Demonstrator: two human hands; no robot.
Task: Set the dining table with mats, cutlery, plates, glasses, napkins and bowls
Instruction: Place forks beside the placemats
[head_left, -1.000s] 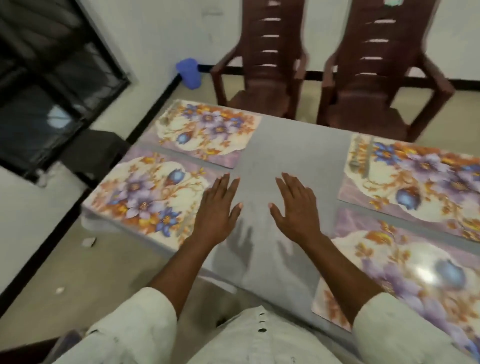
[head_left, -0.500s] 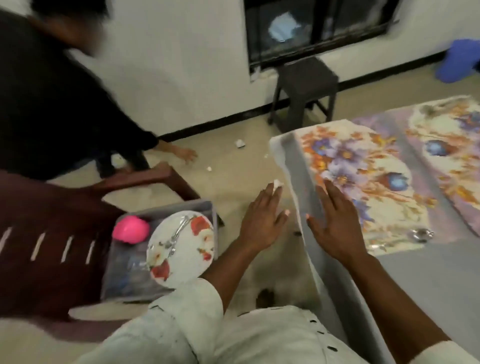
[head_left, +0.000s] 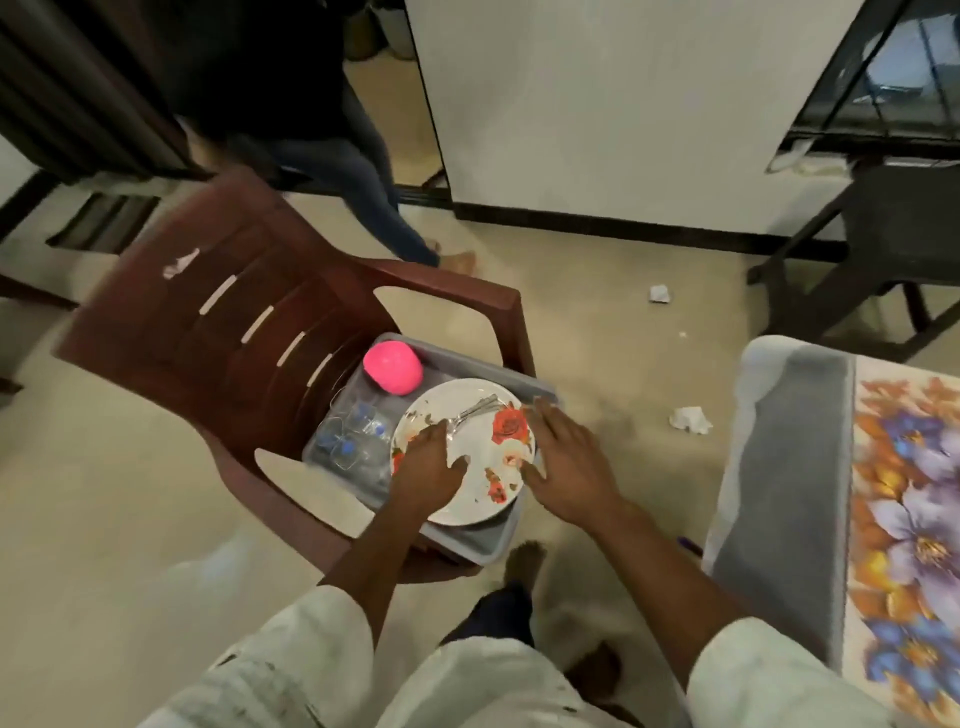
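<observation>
A white plate (head_left: 483, 467) with red flower prints lies on top of a grey tray (head_left: 483, 540) that sits on the seat of a brown plastic chair (head_left: 249, 332). Several pieces of metal cutlery (head_left: 475, 408) lie on the plate. Inside the tray, a pink bowl (head_left: 392, 370) stands at the back and clear glasses (head_left: 353, 431) lie at the left. My left hand (head_left: 426, 467) rests flat on the plate's left side. At the plate's right rim, my right hand (head_left: 566, 457) has its fingers straight. A floral mat (head_left: 909, 519) lies on the grey table (head_left: 779, 467) at the right.
Another person's legs (head_left: 374, 208) are behind the chair. A dark stool (head_left: 883, 249) stands by the wall at the upper right. Crumpled paper scraps (head_left: 688, 418) lie on the beige floor between chair and table. My feet (head_left: 519, 571) are below the tray.
My view has swung left from the table to the chair. Both hands have moved from the table edge down to the plate in the tray.
</observation>
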